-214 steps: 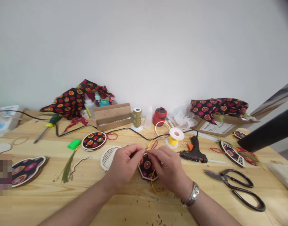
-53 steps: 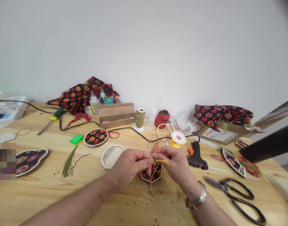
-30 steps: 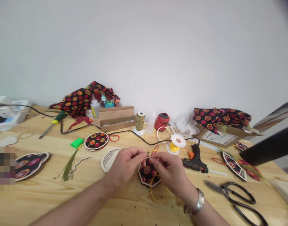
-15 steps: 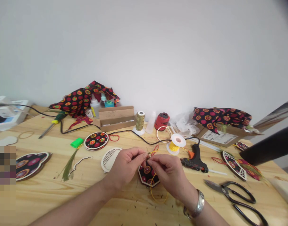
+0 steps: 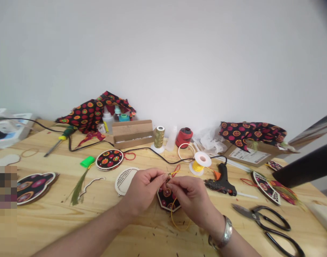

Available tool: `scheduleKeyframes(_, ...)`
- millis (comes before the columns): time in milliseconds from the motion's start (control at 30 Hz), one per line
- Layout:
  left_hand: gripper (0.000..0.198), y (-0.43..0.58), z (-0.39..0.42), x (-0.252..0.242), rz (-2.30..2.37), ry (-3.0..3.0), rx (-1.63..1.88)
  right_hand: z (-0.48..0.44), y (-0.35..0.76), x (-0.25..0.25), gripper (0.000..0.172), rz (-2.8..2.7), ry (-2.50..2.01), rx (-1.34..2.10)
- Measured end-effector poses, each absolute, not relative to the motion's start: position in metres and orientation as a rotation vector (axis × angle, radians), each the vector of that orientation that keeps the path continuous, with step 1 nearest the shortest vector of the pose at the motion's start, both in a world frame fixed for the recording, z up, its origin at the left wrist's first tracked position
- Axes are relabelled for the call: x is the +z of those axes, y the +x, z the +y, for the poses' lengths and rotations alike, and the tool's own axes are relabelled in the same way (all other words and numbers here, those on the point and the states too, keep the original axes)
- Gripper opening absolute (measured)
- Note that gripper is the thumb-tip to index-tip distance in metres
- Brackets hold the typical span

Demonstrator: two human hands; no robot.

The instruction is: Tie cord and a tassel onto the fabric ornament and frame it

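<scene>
An octagonal ornament [image 5: 167, 200], covered in dark patterned fabric with a pale rim, lies on the table beneath my hands. My left hand [image 5: 143, 187] pinches thumb and forefinger together at the ornament's top edge. Close beside it, my right hand [image 5: 191, 196] is closed in a pinch on a thin yellow cord [image 5: 172, 216], which loops down over the ornament onto the table. The yellow cord also shows at my left fingertips. A red cord loop [image 5: 176, 169] rises just behind the fingers. My fingers hide the exact spot where the cord meets the ornament.
Behind my hands stands a yellow cord spool [image 5: 198, 167]. A black glue gun [image 5: 224, 180] and large scissors [image 5: 260, 217] lie to the right. A pale round frame [image 5: 123, 182], a round fabric ornament [image 5: 109, 159] and a green tassel [image 5: 80, 187] are on the left.
My fingertips have shifted only slightly at the ornament's top edge, both still pinched. Everything else stays where it was.
</scene>
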State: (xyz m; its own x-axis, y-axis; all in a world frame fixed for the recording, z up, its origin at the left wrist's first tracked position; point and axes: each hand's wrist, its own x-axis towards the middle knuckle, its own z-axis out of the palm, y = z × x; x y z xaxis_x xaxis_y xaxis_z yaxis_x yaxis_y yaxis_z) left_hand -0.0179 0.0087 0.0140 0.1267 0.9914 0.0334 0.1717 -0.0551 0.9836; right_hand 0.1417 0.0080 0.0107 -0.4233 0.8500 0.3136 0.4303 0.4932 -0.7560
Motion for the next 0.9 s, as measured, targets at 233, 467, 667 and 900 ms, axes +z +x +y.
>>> scheduleKeyframes(233, 0.025, -0.017, 0.0084, 0.0124, 1.23, 1.422, 1.082, 0.0066, 0.1423, 0.0097, 0.024, -2.092, -1.061, 0.753)
scheduleKeyframes(467, 0.026, -0.0165, 0.0082, 0.0112, 1.262, 1.439, 1.075, 0.0063, 0.1429, 0.0089, 0.024, -2.116, -1.064, 0.794)
scheduleKeyframes(667, 0.026, -0.0176, 0.0082, 0.0089, 1.3, 1.479, 1.059, 0.0048, 0.1426, 0.0124, 0.028, -2.139, -1.052, 0.775)
scheduleKeyframes(900, 0.026, -0.0163, 0.0071, 0.01, 1.333, 1.487, 1.075, 0.0061, 0.1435, 0.0107, 0.026, -2.169, -1.06, 0.748)
